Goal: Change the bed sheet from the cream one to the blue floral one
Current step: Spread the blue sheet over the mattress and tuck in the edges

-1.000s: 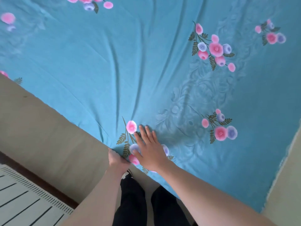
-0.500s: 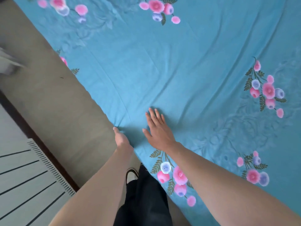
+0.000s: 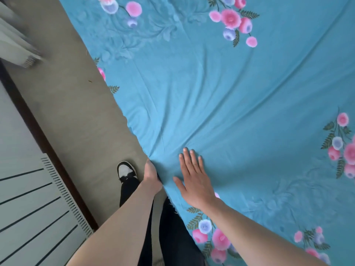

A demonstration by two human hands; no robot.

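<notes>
Two hands were at work on one bed edge. Left hand (image 3: 151,176): fingers curled over the near hem of the blue floral sheet (image 3: 221,104), gripping it where creases fanned out from the pinch. Right hand (image 3: 194,177): fingers straight and slightly spread, palm pressed flat on the sheet just beside the left.

Progress, judged: the blue floral sheet lay spread over the whole visible bed top; no cream sheet was in view, so removal looked done. Left to do: drawing out the creases and tucking this edge.

Surface and room, left to right: grey panels with dark slits (image 3: 28,214); a dark strip along them; tan floor (image 3: 63,112); one black-and-white shoe (image 3: 125,169) on the floor beside the bed edge; dark trousers (image 3: 172,237) below.
</notes>
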